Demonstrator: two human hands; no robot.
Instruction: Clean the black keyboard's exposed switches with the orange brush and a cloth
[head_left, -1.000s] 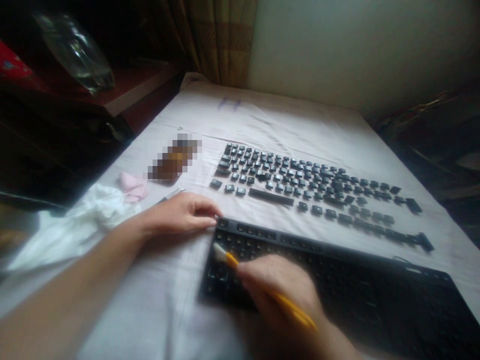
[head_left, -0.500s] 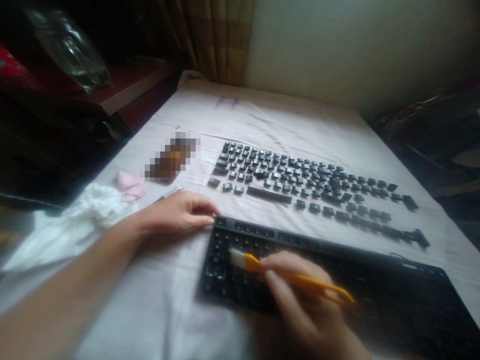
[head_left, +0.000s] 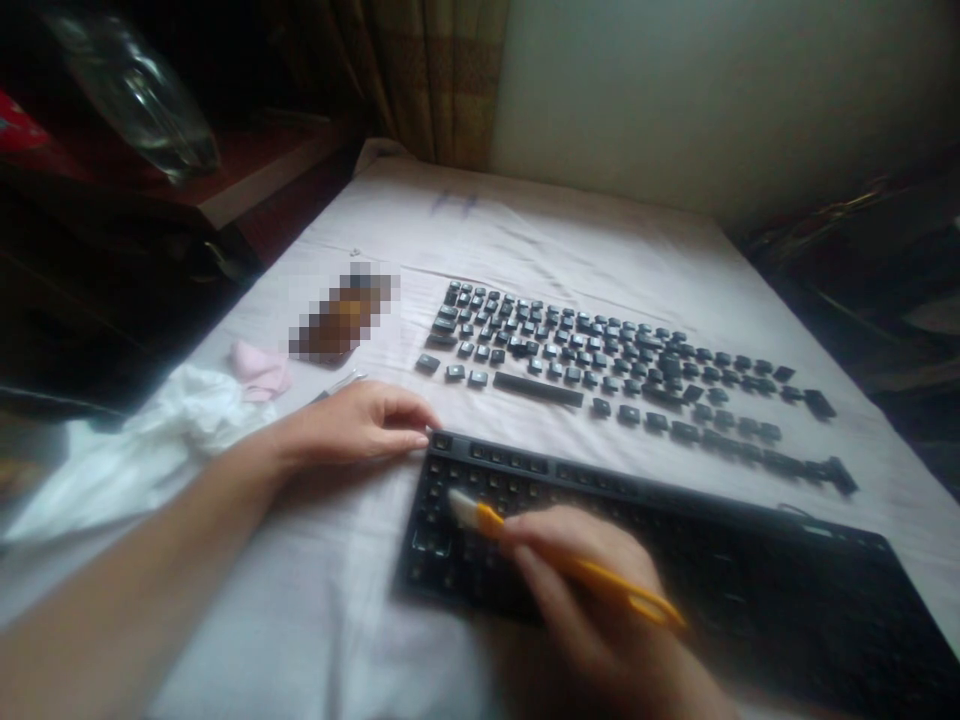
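Note:
A black keyboard point(head_left: 787, 580) with its keycaps off lies slantwise across the near right of the sheet. My right hand point(head_left: 592, 580) is closed round the yellow handle of a small brush point(head_left: 489, 519). The pale bristles are down among the bare key sockets on the keyboard's left part. At the upper left corner of the keyboard, my left hand point(head_left: 360, 420) pinches the edge between thumb and fingers. Beyond the keyboard, the loose black keycaps point(head_left: 536, 350) are laid out in rows, with a long space bar point(head_left: 538, 390) at their front.
Left on the sheet point(head_left: 615, 240) are a crumpled white cloth point(head_left: 150, 440), a pink cloth point(head_left: 260, 370) and a pixelated item point(head_left: 341, 320). A clear bottle point(head_left: 150, 100) rests on a reddish wooden surface point(head_left: 255, 170) at far left. A wall point(head_left: 675, 100) rises behind.
My right hand and the brush have shifted slightly to the left and up over the keyboard. The left hand stays at the corner.

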